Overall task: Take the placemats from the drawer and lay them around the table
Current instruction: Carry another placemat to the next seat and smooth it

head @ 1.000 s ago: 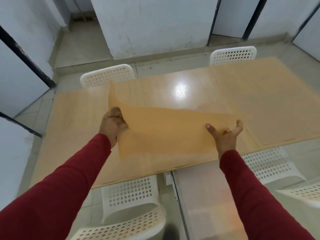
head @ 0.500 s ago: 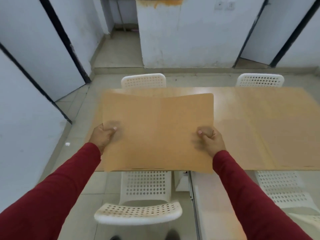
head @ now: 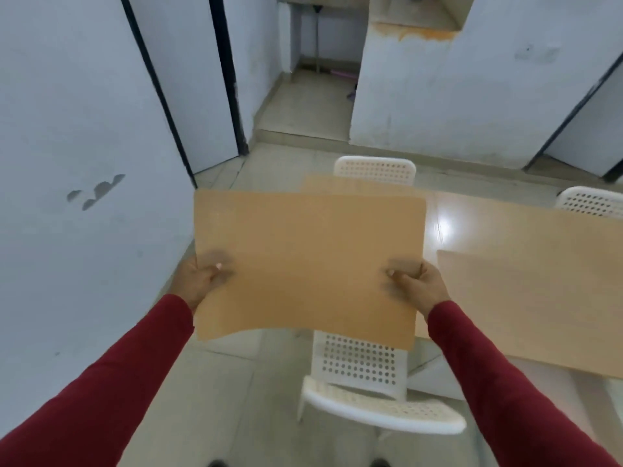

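A tan rectangular placemat (head: 306, 264) is held flat in the air in front of me, over the left end of the light wooden table (head: 485, 227). My left hand (head: 199, 281) pinches its left edge, thumb on top. My right hand (head: 418, 281) pinches its right edge the same way. Another tan placemat (head: 532, 305) lies on the table at the right, along the near edge. The drawer is not in view.
A white perforated chair (head: 364, 385) stands below the held placemat at the table's near side. Two more white chairs (head: 374, 170) (head: 590, 202) stand at the far side. A white wall (head: 84, 163) is close on the left. Beige floor tiles lie between wall and table.
The placemat came up off the table and now hangs level between both hands. My view has swung left and up, so the table sits further right.
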